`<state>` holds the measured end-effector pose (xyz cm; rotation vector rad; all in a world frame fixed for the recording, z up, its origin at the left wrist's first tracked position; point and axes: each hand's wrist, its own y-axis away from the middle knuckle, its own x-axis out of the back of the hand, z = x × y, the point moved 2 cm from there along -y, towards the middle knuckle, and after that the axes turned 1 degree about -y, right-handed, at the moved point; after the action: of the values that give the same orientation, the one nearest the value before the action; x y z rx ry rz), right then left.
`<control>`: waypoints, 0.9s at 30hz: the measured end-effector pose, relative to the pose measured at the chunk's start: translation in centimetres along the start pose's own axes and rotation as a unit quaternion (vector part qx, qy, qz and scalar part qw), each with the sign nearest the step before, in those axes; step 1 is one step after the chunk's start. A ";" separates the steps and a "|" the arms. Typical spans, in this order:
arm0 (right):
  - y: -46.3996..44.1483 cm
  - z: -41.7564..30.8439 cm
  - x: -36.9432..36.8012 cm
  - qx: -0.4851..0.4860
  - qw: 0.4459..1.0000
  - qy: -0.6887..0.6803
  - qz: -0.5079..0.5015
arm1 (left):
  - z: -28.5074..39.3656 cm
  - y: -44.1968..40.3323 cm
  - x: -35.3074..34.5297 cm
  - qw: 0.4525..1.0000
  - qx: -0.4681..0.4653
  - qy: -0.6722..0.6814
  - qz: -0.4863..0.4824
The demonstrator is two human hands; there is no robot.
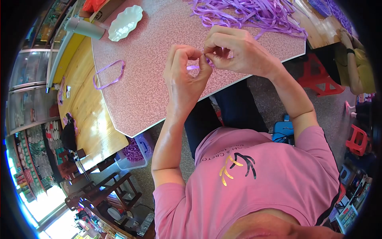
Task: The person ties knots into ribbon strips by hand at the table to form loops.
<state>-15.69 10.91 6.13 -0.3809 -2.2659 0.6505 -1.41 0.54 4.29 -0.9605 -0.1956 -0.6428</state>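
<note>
Both hands are raised over the near edge of the pink speckled table, fingertips almost touching. My left hand is closed, thumb and index finger pinched on a purple ribbon, of which a short piece shows below the fingers. Opposite it, my right hand is also pinched at the same spot, with a bit of the ribbon under its fingers. The exact part between the fingertips is too small to make out. A large pile of purple ribbons lies beyond my right hand.
A single ribbon loop lies at the table's left edge. A scalloped white dish and a grey-green bottle are at the back left. Another person's arm is at the far right, near a red stool.
</note>
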 end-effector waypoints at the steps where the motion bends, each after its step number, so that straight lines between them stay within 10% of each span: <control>1: -0.1 0.0 0.2 0.000 1.000 0.000 0.000 | 0.1 -0.1 0.0 1.000 -0.010 -0.013 -0.011; 15: 0.2 1.5 -1.6 0.001 0.999 -0.047 0.026 | -1.8 0.9 -1.0 0.994 0.059 0.084 -0.027; 20: 0.6 2.2 -2.2 0.000 0.996 -0.072 0.058 | -1.6 1.3 -1.3 0.870 0.338 0.357 -0.016; 27: 1.1 1.9 -1.5 -0.043 0.994 -0.090 0.046 | -2.3 1.2 -1.5 0.916 0.281 0.282 -0.043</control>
<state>-15.95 10.52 3.52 -0.4882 -2.4655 0.6579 -2.17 -0.14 1.49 -0.1894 0.0947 -0.8598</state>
